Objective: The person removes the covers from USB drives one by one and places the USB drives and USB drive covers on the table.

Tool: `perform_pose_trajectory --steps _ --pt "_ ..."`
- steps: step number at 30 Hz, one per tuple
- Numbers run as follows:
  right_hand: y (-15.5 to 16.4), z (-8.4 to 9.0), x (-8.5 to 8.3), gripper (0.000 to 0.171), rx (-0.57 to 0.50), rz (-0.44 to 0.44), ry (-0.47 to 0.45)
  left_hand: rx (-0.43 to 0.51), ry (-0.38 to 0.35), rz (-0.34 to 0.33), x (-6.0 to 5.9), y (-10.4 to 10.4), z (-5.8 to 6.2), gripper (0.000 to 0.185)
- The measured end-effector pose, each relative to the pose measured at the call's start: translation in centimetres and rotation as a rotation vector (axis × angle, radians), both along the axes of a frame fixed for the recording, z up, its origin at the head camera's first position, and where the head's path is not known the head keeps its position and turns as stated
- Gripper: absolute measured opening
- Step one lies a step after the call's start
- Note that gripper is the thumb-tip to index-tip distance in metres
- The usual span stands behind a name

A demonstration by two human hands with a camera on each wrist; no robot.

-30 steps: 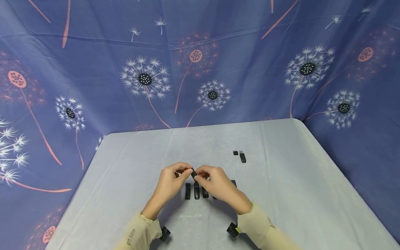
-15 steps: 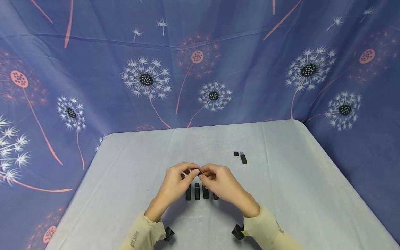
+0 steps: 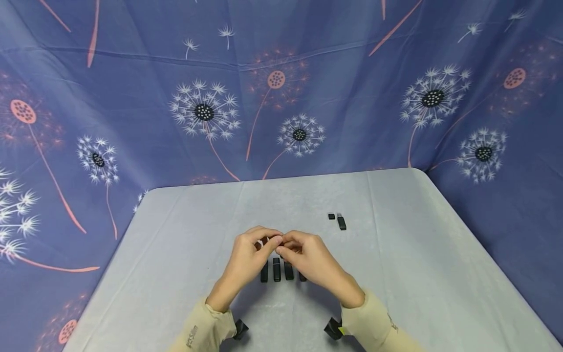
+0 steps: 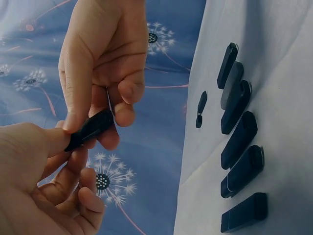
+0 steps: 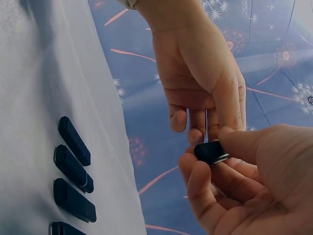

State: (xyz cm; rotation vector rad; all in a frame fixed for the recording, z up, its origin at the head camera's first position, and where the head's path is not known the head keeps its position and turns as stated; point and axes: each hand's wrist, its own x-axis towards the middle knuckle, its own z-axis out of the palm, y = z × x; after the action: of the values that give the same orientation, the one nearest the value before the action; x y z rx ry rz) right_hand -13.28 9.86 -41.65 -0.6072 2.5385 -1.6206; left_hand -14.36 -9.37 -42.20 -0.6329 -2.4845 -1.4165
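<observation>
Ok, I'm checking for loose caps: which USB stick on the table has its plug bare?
The lone stick beyond the row of sticks, its metal plug showing beside a small black cap; no plug shows in the row.

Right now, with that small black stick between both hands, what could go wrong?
Slip: the left hand and right hand hold the small black stick in their fingers above the table, so it might fall.
Nudge: the row of black sticks lies close by; lowered hands could disturb it.
Lost part: the small black cap lies apart from the uncapped stick, so it might get mislaid.
</observation>
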Motion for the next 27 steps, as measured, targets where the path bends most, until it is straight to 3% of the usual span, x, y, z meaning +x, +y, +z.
perform_pose_trajectory --steps 27 --pt "0.18 -0.56 0.01 0.011 0.023 0.023 0.066 -0.02 0.032 0.006 -0.02 0.47 0.04 0.012"
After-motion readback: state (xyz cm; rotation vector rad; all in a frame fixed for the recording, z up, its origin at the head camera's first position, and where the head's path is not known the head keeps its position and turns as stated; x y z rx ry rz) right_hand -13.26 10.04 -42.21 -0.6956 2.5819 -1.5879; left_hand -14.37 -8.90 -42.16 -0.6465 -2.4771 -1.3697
